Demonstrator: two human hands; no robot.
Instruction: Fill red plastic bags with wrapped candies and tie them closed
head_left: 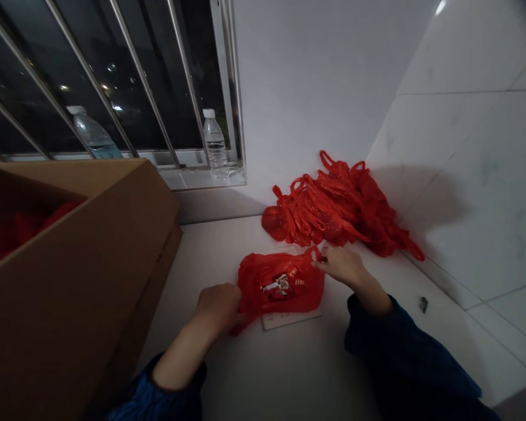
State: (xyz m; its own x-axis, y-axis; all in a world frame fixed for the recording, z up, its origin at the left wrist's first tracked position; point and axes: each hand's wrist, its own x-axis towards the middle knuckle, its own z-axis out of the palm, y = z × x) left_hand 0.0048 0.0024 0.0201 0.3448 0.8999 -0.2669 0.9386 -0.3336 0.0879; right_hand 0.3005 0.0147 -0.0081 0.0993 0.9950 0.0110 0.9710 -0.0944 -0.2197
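A red plastic bag point(254, 286) lies across the white surface between my hands, with printed packets point(280, 285) showing in its middle. My left hand point(219, 307) is closed on the bag's left end, its fingers mostly turned out of sight. At the upper right corner, my right hand point(339, 263) pinches the bag by a handle loop. Under the bag's lower edge sticks out a flat pale piece, like card or paper point(293, 318), with faint marks on it.
Behind the bag, a heap of red plastic bags point(333, 202) rests against the wall. A tall cardboard box point(92, 263) with red stuff inside stands at left. Water bottles point(215, 146) stand by the barred window. A small dark object point(423, 304) lies at right.
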